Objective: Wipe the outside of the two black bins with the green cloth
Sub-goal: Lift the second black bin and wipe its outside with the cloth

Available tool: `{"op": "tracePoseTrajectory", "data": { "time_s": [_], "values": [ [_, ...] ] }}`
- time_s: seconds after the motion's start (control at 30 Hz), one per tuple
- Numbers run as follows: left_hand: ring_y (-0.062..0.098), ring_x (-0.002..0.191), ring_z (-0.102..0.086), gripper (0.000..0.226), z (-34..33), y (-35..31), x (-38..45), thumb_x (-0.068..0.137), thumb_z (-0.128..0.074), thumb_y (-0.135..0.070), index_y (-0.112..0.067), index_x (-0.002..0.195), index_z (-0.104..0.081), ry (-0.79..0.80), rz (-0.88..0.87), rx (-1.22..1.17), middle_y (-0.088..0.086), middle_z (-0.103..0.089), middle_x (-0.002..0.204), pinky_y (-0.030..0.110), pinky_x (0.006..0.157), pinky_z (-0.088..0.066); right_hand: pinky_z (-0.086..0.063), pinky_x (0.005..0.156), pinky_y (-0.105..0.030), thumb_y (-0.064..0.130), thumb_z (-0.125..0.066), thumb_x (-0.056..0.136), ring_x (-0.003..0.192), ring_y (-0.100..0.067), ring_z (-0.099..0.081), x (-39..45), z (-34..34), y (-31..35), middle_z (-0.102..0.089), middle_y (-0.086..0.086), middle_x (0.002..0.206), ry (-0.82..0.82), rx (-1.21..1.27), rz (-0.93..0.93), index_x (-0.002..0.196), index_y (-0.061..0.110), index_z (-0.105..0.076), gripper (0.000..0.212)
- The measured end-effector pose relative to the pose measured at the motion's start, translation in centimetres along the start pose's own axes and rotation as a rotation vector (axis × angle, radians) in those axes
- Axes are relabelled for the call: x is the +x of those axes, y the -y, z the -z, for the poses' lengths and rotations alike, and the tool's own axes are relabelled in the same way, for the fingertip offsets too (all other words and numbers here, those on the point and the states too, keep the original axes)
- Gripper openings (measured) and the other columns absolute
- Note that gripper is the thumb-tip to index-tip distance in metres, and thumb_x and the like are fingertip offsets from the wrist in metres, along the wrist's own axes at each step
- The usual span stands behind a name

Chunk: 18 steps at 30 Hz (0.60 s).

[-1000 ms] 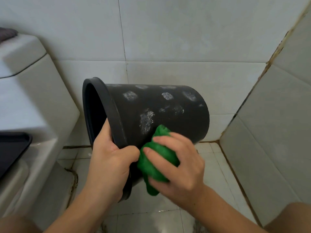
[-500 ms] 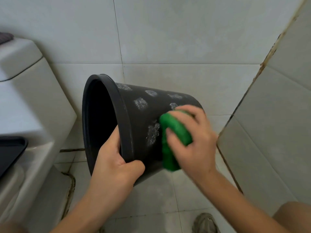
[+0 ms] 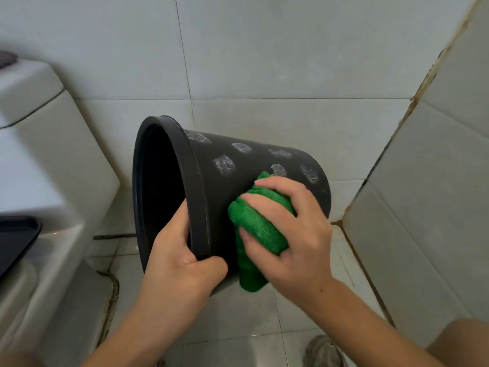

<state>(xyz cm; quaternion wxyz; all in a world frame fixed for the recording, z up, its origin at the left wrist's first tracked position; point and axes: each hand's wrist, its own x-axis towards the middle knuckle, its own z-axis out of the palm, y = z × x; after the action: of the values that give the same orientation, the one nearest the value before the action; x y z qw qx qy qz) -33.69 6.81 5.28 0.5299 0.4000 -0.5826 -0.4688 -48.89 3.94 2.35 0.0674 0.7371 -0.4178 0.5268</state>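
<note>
A: Since the bin (image 3: 259,178) is tipped on its side and lifted off the floor (image 3: 238,313), why hold it like that?

B: I judge it turns the outer wall up toward the person, so the cloth (image 3: 258,229) can press flat against it. The left hand (image 3: 182,263) grips the rim, thumb over the outside and fingers (image 3: 180,221) hooked inside the mouth, which steadies it against the push of the wiping.

A: And the other hand?

B: The right hand (image 3: 293,234) is clenched round the bunched green cloth and presses it on the side of the bin, just beside the left thumb. A tail of cloth hangs below the hand.

A: How does the bin look?

B: Black, round, narrowing toward the base, with a thick rim; its mouth faces left. Pale, whitish smudges dot the upper side, and a thin pale streak runs along the rim band. Those marks look like what is left to wipe on this side, as I read it.

A: Is the second bin around?

B: I see only one. Behind it is a tiled wall (image 3: 264,62), with another tiled wall (image 3: 423,181) to the right. A toilet (image 3: 53,168) stands to the left with a dark tray (image 3: 16,234) on it. A shoe (image 3: 324,350) shows at the bottom edge.
</note>
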Motion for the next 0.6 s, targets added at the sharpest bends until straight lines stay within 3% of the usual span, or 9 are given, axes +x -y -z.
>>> {"op": "tracePoseTrajectory", "data": {
  "time_s": [0.07,0.17,0.3,0.37,0.43,0.53,0.6],
  "values": [
    [0.004,0.059,-0.058,0.068,-0.1,0.0,0.1,0.051,-0.046,0.011,-0.037,0.092,-0.07,0.008,-0.011,-0.009,-0.009,-0.065,0.066,0.019,0.055,-0.047,-0.051,0.088,-0.038,0.026,-0.066,0.082,0.105,-0.022,-0.062,0.6,0.4,-1.1,-0.064,-0.008,0.113,0.015,0.004,-0.019,0.107,0.011,-0.074,0.03],
    [-0.001,0.072,-0.066,0.072,-0.6,-0.2,0.2,0.054,-0.046,0.013,-0.03,0.108,-0.064,0.06,-0.023,0.005,-0.017,-0.07,0.077,0.01,0.061,-0.048,-0.051,0.086,-0.036,0.029,-0.063,0.082,0.102,-0.015,-0.061,1.8,0.4,-1.8,-0.063,0.0,0.111,-0.087,0.024,-0.273,0.106,0.015,-0.074,0.03],
    [-0.002,0.047,-0.048,0.068,-0.8,-0.3,0.1,0.052,-0.046,0.012,-0.043,0.087,-0.067,0.012,-0.028,-0.013,-0.013,-0.056,0.054,0.012,0.043,-0.039,-0.051,0.085,-0.036,0.02,-0.066,0.079,0.099,-0.027,-0.063,0.6,-0.5,1.2,-0.065,-0.01,0.108,-0.078,-0.016,-0.052,0.1,0.008,-0.076,0.026],
    [0.002,0.044,-0.043,0.066,-0.9,-0.2,0.1,0.05,-0.046,0.011,-0.043,0.08,-0.067,-0.011,-0.014,-0.018,-0.008,-0.05,0.05,0.014,0.04,-0.035,-0.052,0.084,-0.037,0.018,-0.068,0.079,0.098,-0.028,-0.064,0.3,-0.4,1.6,-0.067,-0.012,0.106,-0.042,-0.013,0.065,0.098,0.007,-0.076,0.024],
    [0.002,0.045,-0.043,0.065,-0.9,-0.1,0.3,0.05,-0.045,0.011,-0.041,0.082,-0.068,-0.004,0.005,-0.032,-0.009,-0.05,0.05,0.014,0.041,-0.036,-0.052,0.082,-0.039,0.021,-0.067,0.08,0.097,-0.026,-0.065,0.8,-0.3,0.5,-0.067,-0.01,0.107,-0.023,-0.01,0.026,0.1,0.008,-0.076,0.025],
    [0.0,0.052,-0.054,0.068,-0.9,0.1,0.4,0.053,-0.047,0.012,-0.036,0.095,-0.069,0.023,0.003,-0.028,-0.012,-0.06,0.058,0.013,0.049,-0.043,-0.052,0.081,-0.037,0.024,-0.063,0.082,0.097,-0.02,-0.063,1.7,0.1,-1.1,-0.065,-0.003,0.108,-0.055,0.002,-0.174,0.101,0.011,-0.075,0.026],
    [0.001,0.054,-0.055,0.07,-1.0,0.1,0.2,0.054,-0.046,0.013,-0.039,0.095,-0.069,0.033,-0.005,-0.046,-0.012,-0.061,0.061,0.013,0.05,-0.044,-0.051,0.083,-0.036,0.022,-0.063,0.082,0.098,-0.022,-0.063,1.0,0.0,-0.8,-0.065,-0.005,0.109,-0.053,-0.014,-0.153,0.101,0.01,-0.075,0.026]
  ]
}}
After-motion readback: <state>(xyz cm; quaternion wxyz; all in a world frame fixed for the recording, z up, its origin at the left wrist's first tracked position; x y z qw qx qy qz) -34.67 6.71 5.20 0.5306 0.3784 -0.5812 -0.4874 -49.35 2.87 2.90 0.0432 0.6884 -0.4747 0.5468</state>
